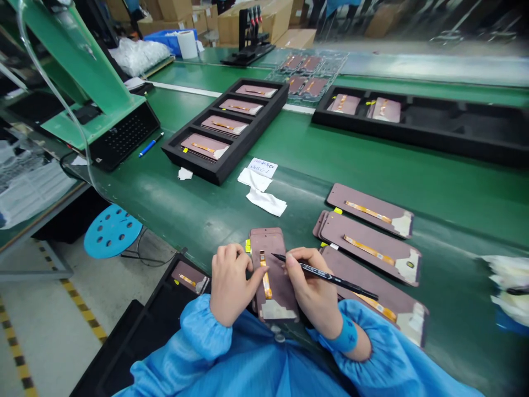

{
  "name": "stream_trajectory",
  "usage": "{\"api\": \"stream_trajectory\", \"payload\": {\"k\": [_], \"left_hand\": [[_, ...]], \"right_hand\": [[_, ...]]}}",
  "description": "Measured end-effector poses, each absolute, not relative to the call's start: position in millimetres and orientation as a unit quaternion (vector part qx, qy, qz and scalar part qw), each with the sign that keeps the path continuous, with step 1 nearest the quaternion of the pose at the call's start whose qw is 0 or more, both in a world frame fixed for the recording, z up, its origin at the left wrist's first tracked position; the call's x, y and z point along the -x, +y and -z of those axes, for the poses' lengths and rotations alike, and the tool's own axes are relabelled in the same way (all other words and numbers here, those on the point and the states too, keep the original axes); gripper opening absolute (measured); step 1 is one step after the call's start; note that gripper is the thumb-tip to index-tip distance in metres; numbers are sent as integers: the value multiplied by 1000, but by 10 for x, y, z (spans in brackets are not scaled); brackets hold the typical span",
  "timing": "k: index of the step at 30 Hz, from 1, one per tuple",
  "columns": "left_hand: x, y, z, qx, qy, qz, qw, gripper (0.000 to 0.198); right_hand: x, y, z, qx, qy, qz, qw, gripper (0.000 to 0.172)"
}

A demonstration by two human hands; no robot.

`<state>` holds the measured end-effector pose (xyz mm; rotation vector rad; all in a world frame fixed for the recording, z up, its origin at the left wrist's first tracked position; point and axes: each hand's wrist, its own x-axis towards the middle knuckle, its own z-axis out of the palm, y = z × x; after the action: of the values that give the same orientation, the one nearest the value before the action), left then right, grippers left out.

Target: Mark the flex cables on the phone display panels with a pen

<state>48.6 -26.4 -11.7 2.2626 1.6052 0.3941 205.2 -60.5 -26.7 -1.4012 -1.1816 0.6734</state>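
Observation:
A brown display panel [276, 259] with an orange flex strip lies at the near edge of the green bench. My left hand [229, 282] is closed on its left edge, thumb on the flex strip. My right hand [313, 286] is pinched round a black pen-like tool [330, 275], whose tip touches the panel near the strip. Both arms wear blue sleeves. Three more panels [372, 245] lie stacked and fanned to the right of my right hand.
A black tray [223, 165] with several panels sits ahead on the left, and a longer black tray [433, 129] at the back right. White paper slips [260, 184], a blue pen [151, 145], a black keyboard [124, 135] and a blue stool [111, 231] are around.

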Motion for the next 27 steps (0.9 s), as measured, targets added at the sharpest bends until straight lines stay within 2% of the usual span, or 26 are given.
{"api": "stream_trajectory", "payload": {"k": [5,12,16,19,24,27], "left_hand": [[-421,-243,105,-783,561,-162,213,31],[-468,-291,76,-804,557,-166,127,40],[-508,-289,94,-805,544,-176,158,35],[-499,-252,98,-771,546,-213,248,34],[-431,-179,64,-568,540,-264,562,39],[-366,-141,10,-459,524,-297,653,44]], "right_hand": [[-2084,-585,200,588,-504,-270,572,12],[-2101,-559,147,612,-491,-258,564,15],[-2080,-530,126,611,-505,-244,559,15],[-2099,-520,96,609,-501,-230,570,15],[-2174,-536,72,613,-448,-271,592,21],[-2209,-526,90,616,-425,-293,594,25]]}}
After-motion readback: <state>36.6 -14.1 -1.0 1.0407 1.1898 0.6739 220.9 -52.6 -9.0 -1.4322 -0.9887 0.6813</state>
